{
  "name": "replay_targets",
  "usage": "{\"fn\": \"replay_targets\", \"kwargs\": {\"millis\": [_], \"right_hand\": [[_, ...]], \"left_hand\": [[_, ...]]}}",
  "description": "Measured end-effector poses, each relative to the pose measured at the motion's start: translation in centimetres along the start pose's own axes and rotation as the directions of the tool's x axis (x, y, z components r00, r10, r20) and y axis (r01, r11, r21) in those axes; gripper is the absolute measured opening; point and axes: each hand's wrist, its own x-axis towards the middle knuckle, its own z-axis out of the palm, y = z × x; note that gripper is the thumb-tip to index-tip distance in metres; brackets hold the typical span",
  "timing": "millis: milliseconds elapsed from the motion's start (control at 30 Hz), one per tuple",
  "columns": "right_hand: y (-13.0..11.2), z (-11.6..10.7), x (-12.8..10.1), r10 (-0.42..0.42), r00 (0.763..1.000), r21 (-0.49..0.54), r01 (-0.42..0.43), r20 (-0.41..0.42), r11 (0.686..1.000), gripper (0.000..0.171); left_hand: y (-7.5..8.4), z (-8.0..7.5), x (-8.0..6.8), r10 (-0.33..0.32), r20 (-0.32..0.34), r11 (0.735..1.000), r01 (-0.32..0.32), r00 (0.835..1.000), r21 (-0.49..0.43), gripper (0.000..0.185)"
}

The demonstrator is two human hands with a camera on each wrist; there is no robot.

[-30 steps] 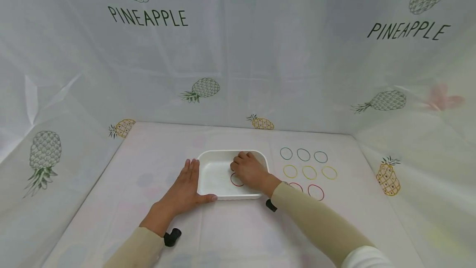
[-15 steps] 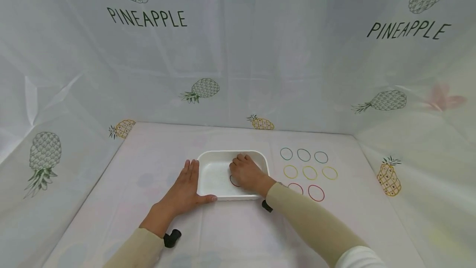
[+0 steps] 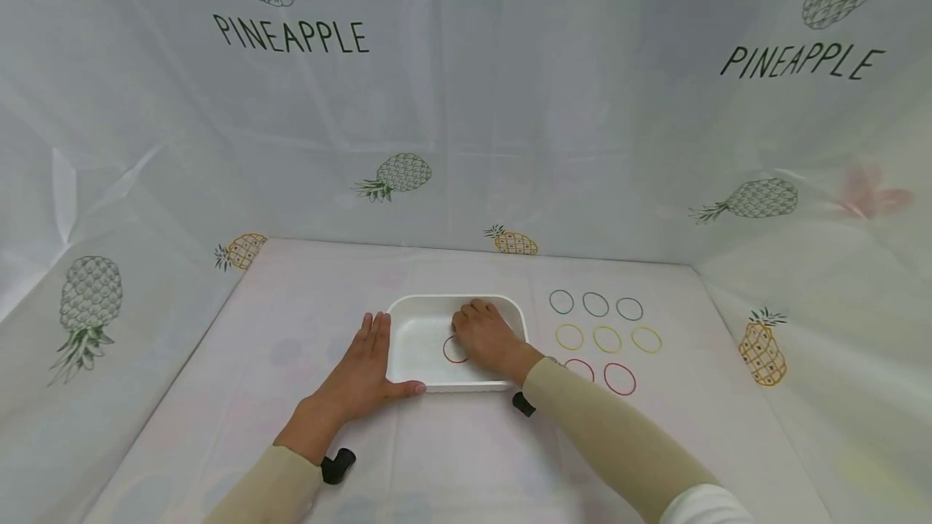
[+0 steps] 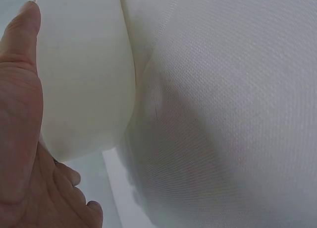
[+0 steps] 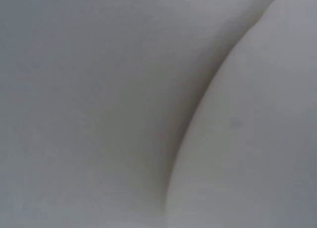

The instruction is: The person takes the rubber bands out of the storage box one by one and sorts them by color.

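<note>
A white rectangular tray (image 3: 418, 342) lies on the table in the head view. My left hand (image 3: 366, 364) lies flat against its left wall, fingers straight, thumb along the front rim. In the left wrist view the left hand (image 4: 21, 104) shows only its thumb, laid against the tray's outer wall (image 4: 84, 79). My right hand (image 3: 482, 334) is inside the tray with fingers curled down. A red rubber band (image 3: 446, 350) lies on the tray floor, partly under that hand. Whether the fingers pinch it is hidden. The right wrist view shows only blurred white surface.
Right of the tray, rubber bands lie in rows on the pineapple-print cloth: three blue ones (image 3: 595, 304), three yellow ones (image 3: 607, 339) and two red ones (image 3: 620, 378). Cloth walls enclose the table at the back and both sides.
The red band in the tray has shifted slightly left and more of it shows beside my right hand. My left hand has not moved.
</note>
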Motion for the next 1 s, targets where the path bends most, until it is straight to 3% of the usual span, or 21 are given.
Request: {"fn": "replay_targets", "kwargs": {"millis": [233, 400, 600, 867, 1000], "right_hand": [[-0.4, 0.0, 0.5, 0.014, 1.000, 0.063, -0.015, 0.028, 0.998, 0.011], [-0.7, 0.3, 0.3, -0.045, 0.997, -0.082, 0.050, 0.062, 0.995, 0.014], [-0.5, 0.7, -0.2, -0.085, 0.996, -0.193, 0.079, -0.028, 0.978, 0.015], [-0.2, -0.2, -0.5, -0.021, 0.996, -0.063, 0.015, -0.082, 0.998, 0.008], [0.0, -0.7, -0.8, 0.004, 0.995, -0.050, -0.009, -0.097, 0.999, 0.006]], "left_hand": [[-0.1, -0.1, -0.2, -0.003, 0.000, 1.000, 0.003, 1.000, -0.015, 0.138], [-0.1, -0.1, -0.2, -0.008, 0.003, 1.000, 0.008, 1.000, -0.009, 0.138], [0.0, -0.1, -0.1, 0.002, 0.000, 1.000, -0.002, 1.000, -0.024, 0.138], [0.2, -0.1, -0.1, -0.002, 0.004, 1.000, 0.002, 1.000, -0.028, 0.139], [0.2, -0.2, -0.1, -0.006, 0.003, 1.000, 0.006, 1.000, -0.026, 0.139]]}}
